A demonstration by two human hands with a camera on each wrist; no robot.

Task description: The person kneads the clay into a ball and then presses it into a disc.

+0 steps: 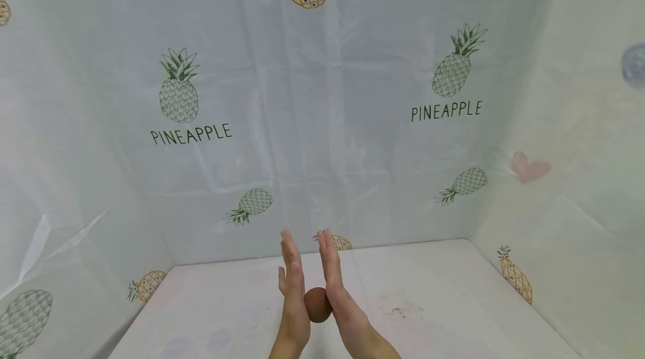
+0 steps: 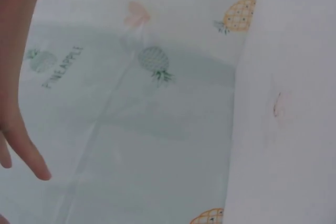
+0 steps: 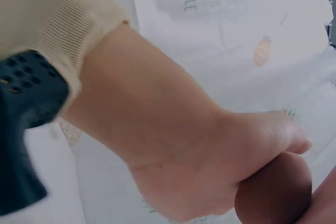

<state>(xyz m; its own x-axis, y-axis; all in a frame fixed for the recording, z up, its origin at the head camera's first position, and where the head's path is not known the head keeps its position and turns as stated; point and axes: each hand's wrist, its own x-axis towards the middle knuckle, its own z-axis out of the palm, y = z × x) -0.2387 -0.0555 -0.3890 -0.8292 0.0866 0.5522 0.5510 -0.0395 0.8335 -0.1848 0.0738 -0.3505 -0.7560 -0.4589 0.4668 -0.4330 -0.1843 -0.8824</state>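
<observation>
A smooth brown ball (image 1: 318,305) is between my two upright palms, low in the head view. My left hand (image 1: 294,292) presses it from the left, with its fingers straight and pointing up. From the right, my right hand (image 1: 339,292) touches the ball with straight fingers too. In the right wrist view the ball (image 3: 275,190) sits against the heel of the left hand (image 3: 210,166), and a sliver of the other hand shows at the lower right. Part of a hand (image 2: 13,87) lines the left edge of the left wrist view, where the ball is out of sight.
Below the hands lies a white tabletop (image 1: 216,297) with faint brown smudges (image 1: 398,311) to the right. A pale sheet printed with pineapples (image 1: 322,96) hangs behind it and along both sides. A beige sleeve and dark strap (image 3: 31,87) cover the left forearm.
</observation>
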